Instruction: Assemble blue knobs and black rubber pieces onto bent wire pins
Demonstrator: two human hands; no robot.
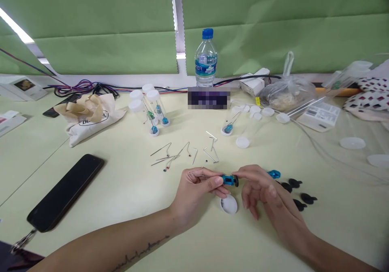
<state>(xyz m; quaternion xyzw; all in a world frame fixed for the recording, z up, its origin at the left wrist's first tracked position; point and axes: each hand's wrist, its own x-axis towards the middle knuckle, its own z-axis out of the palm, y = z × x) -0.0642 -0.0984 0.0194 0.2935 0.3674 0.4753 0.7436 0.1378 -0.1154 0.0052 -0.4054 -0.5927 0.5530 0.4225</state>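
My left hand (203, 189) pinches a small blue metal part (227, 179) between thumb and fingers. A black round knob (236, 181) sits at the right end of this part. A thin bent wire (196, 172) lies along the back of my left fingers. My right hand (267, 191) reaches its index finger to the knob, its other fingers loosely bent and apart, with nothing seen in its palm. Just below the blue part is a shallow white cap (229, 204) with small dark bits inside. Another blue part (274, 174) and several black knobs (308, 198) lie beyond my right hand.
Bent wires and hex keys (173, 156) lie ahead of my hands. Behind them stand clear capped tubes (158, 110) with blue and green parts inside. A water bottle (206, 61), a cloth pouch (91, 120), a phone (65, 193) and a plastic bag (287, 94) surround the work area.
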